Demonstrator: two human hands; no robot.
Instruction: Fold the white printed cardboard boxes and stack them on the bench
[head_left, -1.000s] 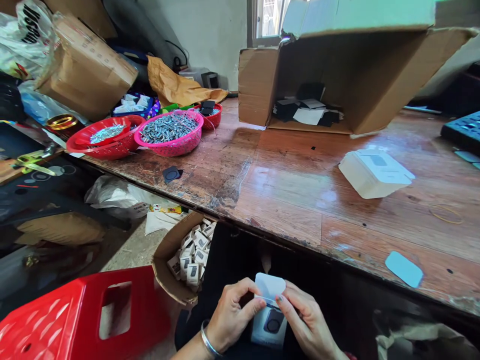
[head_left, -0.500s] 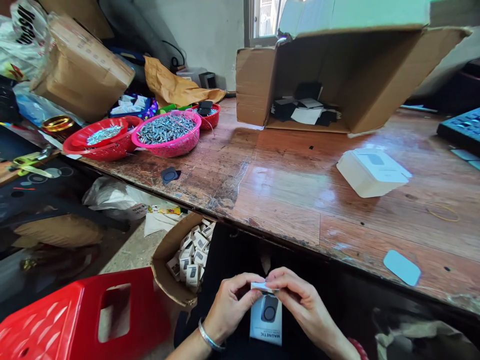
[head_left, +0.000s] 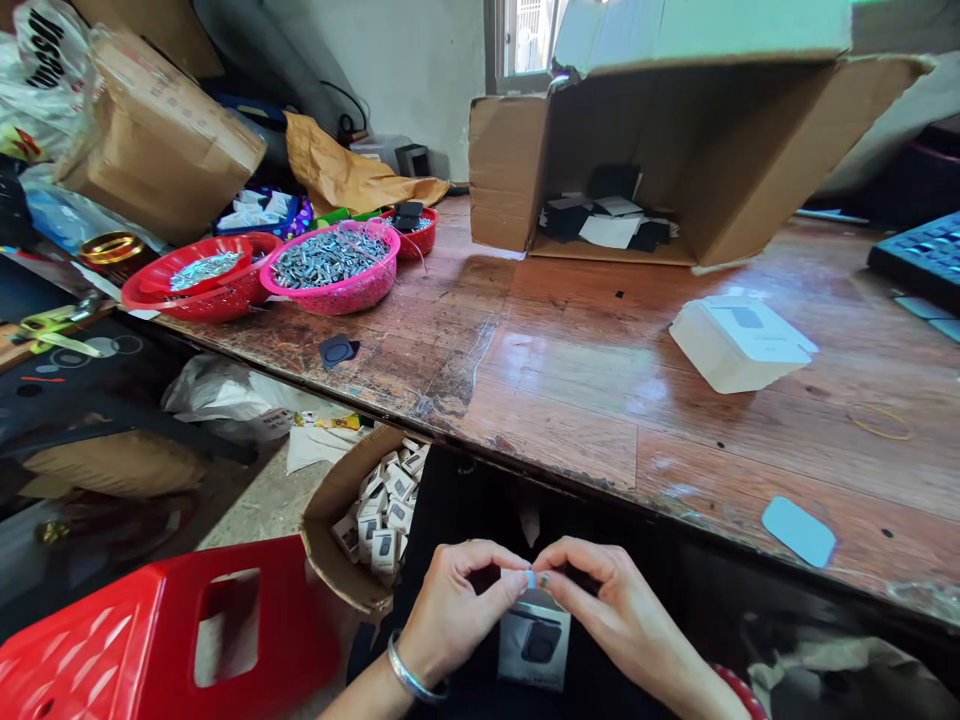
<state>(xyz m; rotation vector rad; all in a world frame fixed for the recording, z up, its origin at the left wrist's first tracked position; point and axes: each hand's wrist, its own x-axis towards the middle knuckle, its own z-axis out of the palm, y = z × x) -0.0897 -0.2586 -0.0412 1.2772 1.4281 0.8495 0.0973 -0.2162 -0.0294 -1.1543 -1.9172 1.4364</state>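
Observation:
A small white box (head_left: 533, 650) with a dark device printed on its front is over my lap, at the lower middle. My left hand (head_left: 469, 598) pinches the box's top flap from the left, thumb and forefinger together. From the right, my right hand (head_left: 600, 598) closes thumb and forefinger at the same top edge, almost touching the left fingertips. Part of the flap is hidden behind the fingers.
A carton (head_left: 330, 540) of small white boxes stands at lower left, by a red stool (head_left: 150, 640). On the wooden table (head_left: 555, 400) are a card stack (head_left: 739, 345), a blue card (head_left: 799, 531), a pink basket (head_left: 334, 290) of metal parts and a big cardboard box (head_left: 502, 170).
The box's front has tilted and looks shorter, and its top flap has been drawn up between the fingertips. Both hands have spread slightly apart at the wrists.

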